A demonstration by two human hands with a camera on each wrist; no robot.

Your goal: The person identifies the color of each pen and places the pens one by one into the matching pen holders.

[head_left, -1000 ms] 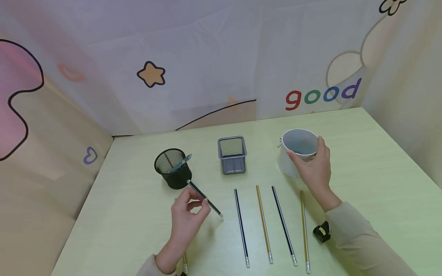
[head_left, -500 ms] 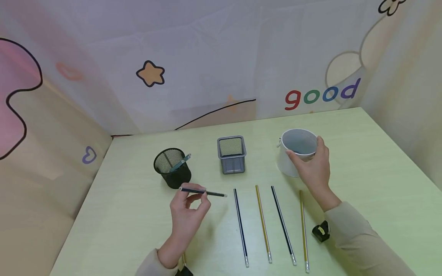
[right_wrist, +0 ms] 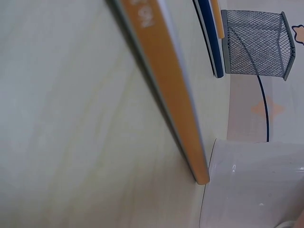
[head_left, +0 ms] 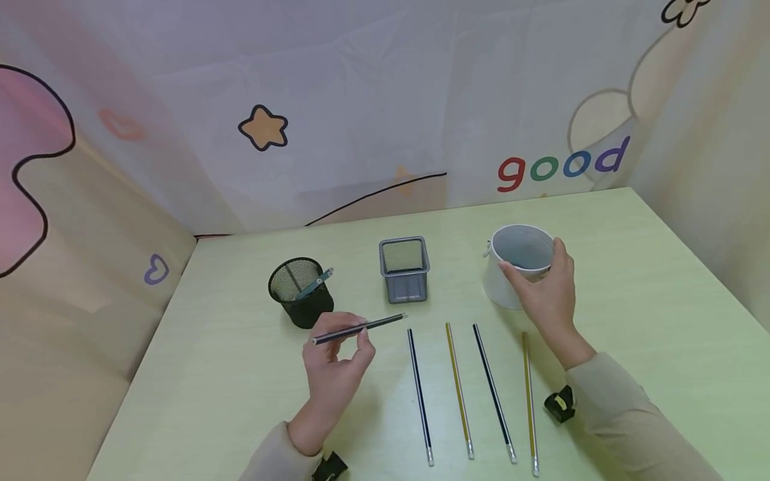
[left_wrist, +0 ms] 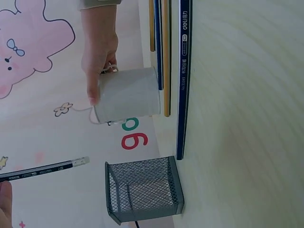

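My left hand [head_left: 337,381] pinches a dark pencil [head_left: 385,321] between thumb and fingers, above the table. The pencil lies nearly level, its eraser end toward the right; that end [left_wrist: 80,161] also shows in the left wrist view. My right hand [head_left: 550,304] grips the near right rim of a white metal bucket [head_left: 500,286], thumb on the front and fingers at the side. The bucket stands upright on the table. Between the hands, two dark pencils [head_left: 420,394] and two yellow pencils [head_left: 460,391] lie side by side, erasers toward me.
A round black mesh pen cup [head_left: 309,314] stands at the left with a blue-green slim object [head_left: 315,284] leaning in it. A square grey mesh holder [head_left: 407,288] stands midway between cup and bucket. Printed cloth [head_left: 361,100] rises behind the table [head_left: 650,280].
The pencil in my left hand has turned from slanting down to the right to nearly level, eraser end slightly raised. That hand has shifted slightly right. My right hand stays on the bucket.
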